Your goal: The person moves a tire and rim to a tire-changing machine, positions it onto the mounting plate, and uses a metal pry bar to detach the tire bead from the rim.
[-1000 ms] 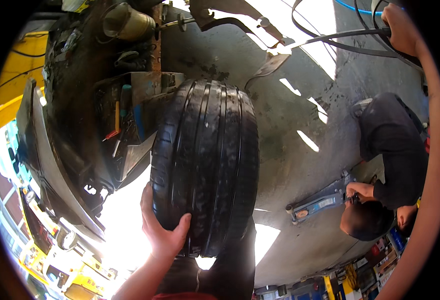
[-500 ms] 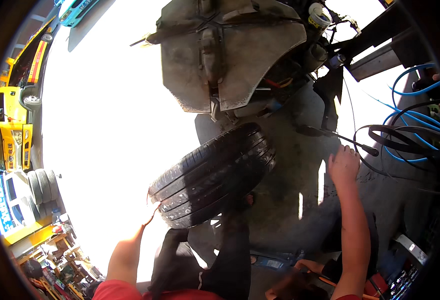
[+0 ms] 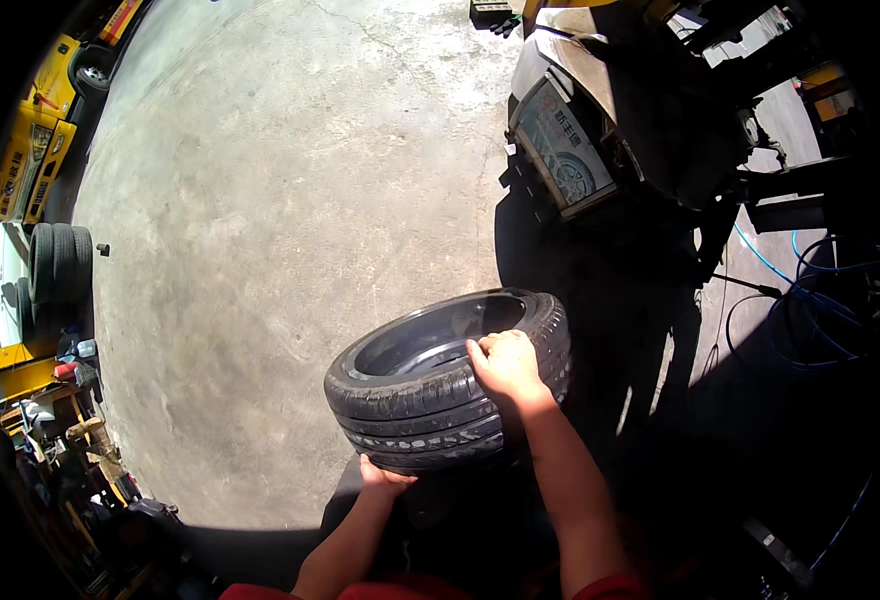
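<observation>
A black car tire (image 3: pixel 430 420) is tilted in front of me, its open side facing up and away. Inside it a smooth dark grey wheel barrel shows. My right hand (image 3: pixel 508 362) is closed over the tire's upper near edge, fingers reaching in over the sidewall. Below, my left hand (image 3: pixel 387 477) supports the tread from underneath at the near left. The tire hides part of its fingers. My legs are mostly lost in deep shadow beneath the tire.
At the upper right stands a machine with a picture panel (image 3: pixel 563 145) on its side. Blue hoses (image 3: pixel 810 300) lie coiled at the right. Along the left are a yellow truck (image 3: pixel 35 150), upright tires (image 3: pixel 60 262) and a cluttered heap of parts (image 3: pixel 85 450). Sunlit concrete (image 3: pixel 290 180) spreads ahead.
My right hand has come from the machine's lever area at the right onto the tire. The tire has tipped so its opening shows. My view has turned left, and my left hand is now beneath the tire.
</observation>
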Demonstrator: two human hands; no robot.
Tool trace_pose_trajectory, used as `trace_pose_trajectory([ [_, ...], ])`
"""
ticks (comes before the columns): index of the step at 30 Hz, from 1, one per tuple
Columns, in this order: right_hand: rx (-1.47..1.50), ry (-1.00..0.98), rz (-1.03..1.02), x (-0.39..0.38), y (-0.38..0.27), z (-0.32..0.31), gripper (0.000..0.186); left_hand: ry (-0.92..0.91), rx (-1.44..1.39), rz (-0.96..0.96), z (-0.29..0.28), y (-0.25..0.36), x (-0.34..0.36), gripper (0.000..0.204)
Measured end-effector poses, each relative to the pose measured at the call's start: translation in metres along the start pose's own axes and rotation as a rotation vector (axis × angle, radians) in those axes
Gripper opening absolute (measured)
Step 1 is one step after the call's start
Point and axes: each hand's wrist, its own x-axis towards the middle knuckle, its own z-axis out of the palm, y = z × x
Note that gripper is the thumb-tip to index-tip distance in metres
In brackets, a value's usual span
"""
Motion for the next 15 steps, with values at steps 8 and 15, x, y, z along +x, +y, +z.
trace_pose_trajectory([
  [8, 0.091, 0.377, 0.109, -0.140, -0.087, 0.073, 0.017, 0.326, -0.238, 0.025, -0.072, 0.071, 0.004, 0.074],
  [15, 0.558, 0.720, 0.828, -0.270, -0.011, 0.134, 0.024, 0.232, 0.565, 0.209, 0.068, 0.082, -0.003, 0.061],
])
